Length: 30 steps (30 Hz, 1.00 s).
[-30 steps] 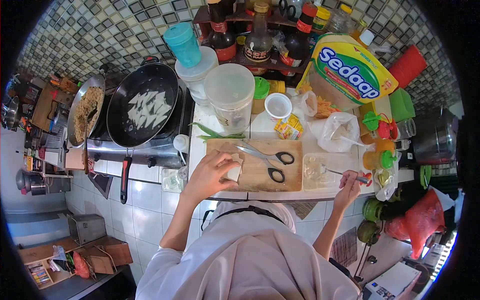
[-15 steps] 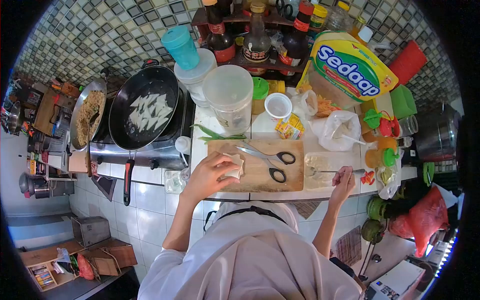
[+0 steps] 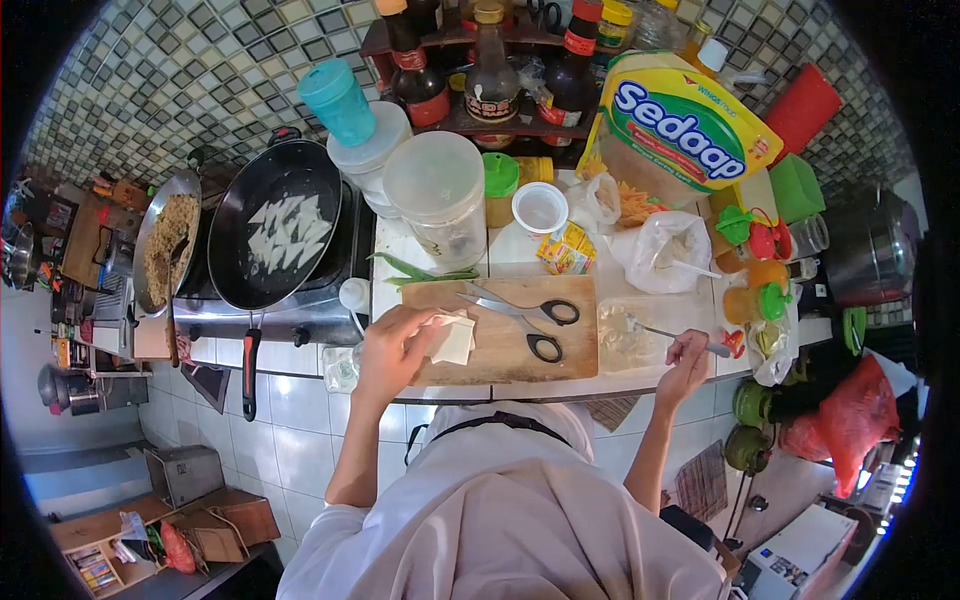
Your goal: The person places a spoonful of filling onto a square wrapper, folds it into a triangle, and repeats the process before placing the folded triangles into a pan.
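My left hand (image 3: 393, 350) pinches a small stack of pale, thin square pastry sheets (image 3: 455, 341) over the left end of a wooden cutting board (image 3: 490, 366). Partly opened black-handled scissors (image 3: 518, 315) lie on the board, to the right of the sheets. In my right hand (image 3: 686, 362) is a thin metal utensil with a grey handle (image 3: 717, 349). Its pale tip is over a shallow clear plastic tray (image 3: 625, 355) beside the board; the tip's shape is too small to make out.
A black frying pan (image 3: 228, 262) with white triangular pieces sits on the stove, next to a pan of brown crumbly food (image 3: 166, 245). Behind the board stand a clear tub (image 3: 436, 205), a white cup (image 3: 540, 208) and an open plastic bag (image 3: 660, 255). Green chillies (image 3: 420, 270) lie at its back edge.
My left hand has shifted left and turned, so more of the sheets shows. The utensil now slants more, its tip higher over the tray. The whole view has moved slightly.
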Each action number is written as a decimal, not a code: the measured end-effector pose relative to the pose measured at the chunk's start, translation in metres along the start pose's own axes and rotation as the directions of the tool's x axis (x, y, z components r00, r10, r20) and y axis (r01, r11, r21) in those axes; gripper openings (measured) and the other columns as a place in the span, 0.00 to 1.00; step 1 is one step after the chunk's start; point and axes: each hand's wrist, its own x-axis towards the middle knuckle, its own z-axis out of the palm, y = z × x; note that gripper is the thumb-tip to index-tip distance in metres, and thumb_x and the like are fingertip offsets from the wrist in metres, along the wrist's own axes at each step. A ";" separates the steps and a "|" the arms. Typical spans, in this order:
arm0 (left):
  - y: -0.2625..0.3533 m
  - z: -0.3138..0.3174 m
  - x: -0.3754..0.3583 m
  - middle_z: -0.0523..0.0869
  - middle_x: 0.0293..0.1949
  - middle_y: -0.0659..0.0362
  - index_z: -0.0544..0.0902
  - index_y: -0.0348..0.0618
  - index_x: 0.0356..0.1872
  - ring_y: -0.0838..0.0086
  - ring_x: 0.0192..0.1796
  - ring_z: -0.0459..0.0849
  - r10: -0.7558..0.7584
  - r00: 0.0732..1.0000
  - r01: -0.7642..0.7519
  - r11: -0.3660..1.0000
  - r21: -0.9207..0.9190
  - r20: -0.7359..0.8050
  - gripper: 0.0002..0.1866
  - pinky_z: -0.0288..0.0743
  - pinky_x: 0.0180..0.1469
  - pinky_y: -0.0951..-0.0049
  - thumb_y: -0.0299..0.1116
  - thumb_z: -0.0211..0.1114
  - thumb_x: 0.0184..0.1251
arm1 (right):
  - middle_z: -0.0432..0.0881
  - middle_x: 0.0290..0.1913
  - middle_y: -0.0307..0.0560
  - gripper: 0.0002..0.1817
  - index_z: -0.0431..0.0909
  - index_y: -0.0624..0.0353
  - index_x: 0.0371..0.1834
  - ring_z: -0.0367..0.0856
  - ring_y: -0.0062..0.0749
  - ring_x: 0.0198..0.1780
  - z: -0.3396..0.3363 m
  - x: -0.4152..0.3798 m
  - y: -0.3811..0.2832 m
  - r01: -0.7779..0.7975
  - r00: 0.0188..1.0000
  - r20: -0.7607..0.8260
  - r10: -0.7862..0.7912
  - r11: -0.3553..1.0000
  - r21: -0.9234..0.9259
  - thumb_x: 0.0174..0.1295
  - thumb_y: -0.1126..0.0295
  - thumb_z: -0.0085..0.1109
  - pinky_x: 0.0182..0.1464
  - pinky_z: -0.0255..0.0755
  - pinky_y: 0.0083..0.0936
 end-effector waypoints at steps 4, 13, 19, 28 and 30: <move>-0.001 0.000 -0.001 0.81 0.25 0.52 0.78 0.32 0.33 0.68 0.25 0.81 -0.044 0.985 0.048 0.999 0.017 -0.168 0.08 0.71 0.26 0.76 0.27 0.58 0.56 | 0.60 0.14 0.33 0.19 0.65 0.59 0.22 0.57 0.13 0.16 0.002 -0.003 0.010 0.041 0.990 0.135 -0.040 0.999 -0.009 0.66 0.61 0.31 0.18 0.48 0.11; 0.009 0.002 0.002 0.80 0.25 0.57 0.75 0.31 0.39 0.77 0.22 0.79 -0.464 0.881 0.301 0.699 -0.649 -0.091 0.12 0.70 0.22 0.83 0.32 0.51 0.64 | 0.62 0.14 0.36 0.18 0.64 0.57 0.22 0.59 0.17 0.13 0.004 -0.002 -0.004 -0.308 0.951 0.050 0.305 0.946 0.099 0.65 0.58 0.36 0.16 0.52 0.14; 0.019 0.007 0.004 0.80 0.26 0.56 0.75 0.30 0.38 0.78 0.23 0.79 -0.453 0.891 0.329 0.632 -0.702 0.010 0.12 0.71 0.25 0.84 0.32 0.52 0.64 | 0.62 0.14 0.36 0.18 0.64 0.58 0.23 0.59 0.17 0.14 0.002 0.000 0.006 -0.347 0.938 0.038 0.346 0.920 0.181 0.66 0.58 0.35 0.17 0.52 0.14; 0.024 0.019 0.002 0.81 0.27 0.55 0.76 0.31 0.38 0.78 0.25 0.79 -0.449 0.878 0.420 0.560 -0.714 0.164 0.13 0.71 0.27 0.83 0.33 0.54 0.62 | 0.63 0.19 0.36 0.17 0.65 0.58 0.27 0.58 0.17 0.16 -0.009 0.008 0.017 -0.424 0.906 0.126 0.405 0.855 0.298 0.64 0.56 0.40 0.18 0.51 0.14; 0.026 0.021 0.002 0.81 0.27 0.56 0.76 0.31 0.39 0.78 0.26 0.80 -0.451 0.874 0.434 0.562 -0.704 0.178 0.13 0.72 0.27 0.83 0.33 0.54 0.62 | 0.63 0.19 0.36 0.16 0.66 0.58 0.27 0.58 0.18 0.16 -0.009 0.009 0.018 -0.437 0.899 0.124 0.420 0.840 0.322 0.64 0.56 0.40 0.18 0.51 0.13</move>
